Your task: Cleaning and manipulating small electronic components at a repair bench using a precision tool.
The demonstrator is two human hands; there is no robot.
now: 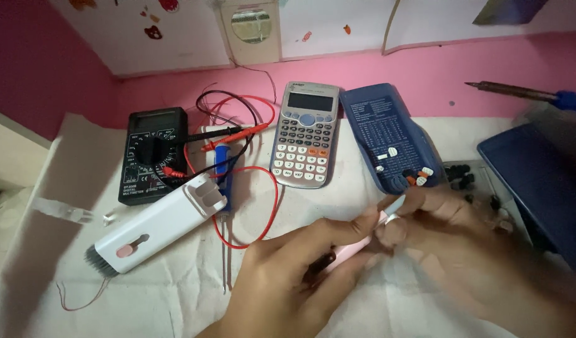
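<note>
My left hand (294, 275) and my right hand (451, 231) meet near the front middle of the white cloth. Together they grip a small pale pink tool (357, 247) with a dark end showing under my left fingers. The hands are blurred, so the exact shape of the tool is unclear. Just behind them lies a grey calculator (305, 134), face up, and its blue slide cover (388, 138) beside it, holding a few small white and orange bits.
A black multimeter (151, 153) with red and black leads (250, 188) sits at the back left. A white cleaning tool with a grey brush (156, 228) lies in front of it. At the right are a dark blue case (538, 181), small black parts (460, 175) and a soldering iron (519, 92).
</note>
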